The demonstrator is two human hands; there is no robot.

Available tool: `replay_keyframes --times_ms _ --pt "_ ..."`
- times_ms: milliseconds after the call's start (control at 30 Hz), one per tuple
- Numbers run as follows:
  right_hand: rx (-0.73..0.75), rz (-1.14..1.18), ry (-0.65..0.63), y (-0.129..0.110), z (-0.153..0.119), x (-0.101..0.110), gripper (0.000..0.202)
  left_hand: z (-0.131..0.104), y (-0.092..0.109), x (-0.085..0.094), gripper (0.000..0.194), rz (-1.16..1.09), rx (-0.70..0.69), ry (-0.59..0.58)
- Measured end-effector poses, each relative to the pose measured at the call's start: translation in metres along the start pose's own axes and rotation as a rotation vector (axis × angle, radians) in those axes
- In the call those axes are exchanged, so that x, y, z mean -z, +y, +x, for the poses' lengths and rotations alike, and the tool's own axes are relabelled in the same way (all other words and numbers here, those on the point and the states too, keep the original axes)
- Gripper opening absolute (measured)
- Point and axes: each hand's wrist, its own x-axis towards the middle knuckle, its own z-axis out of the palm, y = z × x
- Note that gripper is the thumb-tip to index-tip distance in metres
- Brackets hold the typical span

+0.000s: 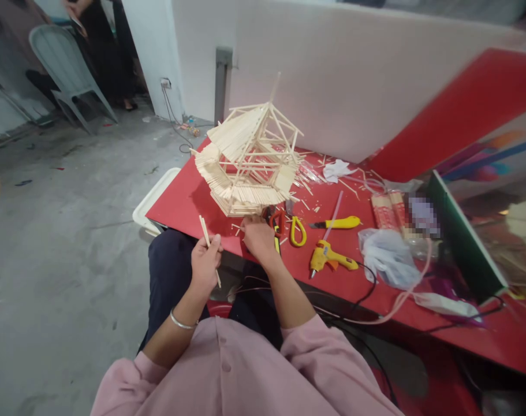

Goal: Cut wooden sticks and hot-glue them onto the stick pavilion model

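My left hand (205, 263) is closed around a few thin wooden sticks (205, 230) that poke out above and below the fist, just off the table's front edge. At that edge my right hand (256, 234) reaches down to the tabletop, below the front of a pagoda-like model (249, 167) built from pale sticks. Its fingertips are hidden, so I cannot see whether they hold anything. Right beside it lie red-handled scissors or pliers (277, 222) and a yellow handle loop (298, 231). One side of the model's upper roof is covered with sticks; elsewhere its frame is bare.
On the red table (176, 199) lie a yellow utility knife (343, 223), a yellow hot glue gun (329, 257) with its cord, plastic bags (388, 257), stick packs (381, 211) and scattered stick bits. A white panel (314, 81) stands behind. A grey chair (63, 63) and people are far left.
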Motion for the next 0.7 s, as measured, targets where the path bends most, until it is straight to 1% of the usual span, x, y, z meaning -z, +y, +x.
replay_keyframes --times_ms 67,100,167,200,267,333,433,533,600,700 --pt "0.035 0.029 -0.005 -0.003 -0.012 0.010 0.021 0.002 0.007 -0.001 0.037 0.070 -0.064 0.005" --pt "0.060 0.053 -0.005 -0.004 -0.019 0.017 0.020 0.003 0.012 -0.002 0.033 0.138 -0.137 -0.007" --pt "0.131 0.121 0.041 -0.008 -0.032 0.035 0.021 0.003 0.025 -0.005 0.024 0.305 -0.351 -0.081" --pt "0.187 0.169 0.107 -0.011 -0.037 0.044 0.022 0.004 0.034 -0.008 0.020 0.371 -0.469 -0.139" --pt "0.319 0.252 0.267 -0.015 -0.041 0.063 0.023 0.006 0.052 -0.014 0.011 0.447 -0.655 -0.252" --pt "0.426 0.294 0.405 -0.020 -0.037 0.079 0.023 0.011 0.070 -0.022 0.009 0.496 -0.773 -0.307" --pt "0.491 0.311 0.530 -0.028 -0.023 0.098 0.020 0.018 0.094 -0.033 0.012 0.579 -0.881 -0.351" --pt "0.517 0.339 0.602 -0.037 -0.011 0.108 0.021 0.023 0.111 -0.042 0.012 0.640 -0.971 -0.346" --pt "0.519 0.377 0.629 -0.043 -0.007 0.111 0.022 0.025 0.120 -0.048 0.012 0.642 -0.987 -0.326" --pt "0.451 0.529 0.651 -0.049 -0.006 0.112 0.021 0.027 0.128 -0.054 0.008 0.605 -0.941 -0.272"
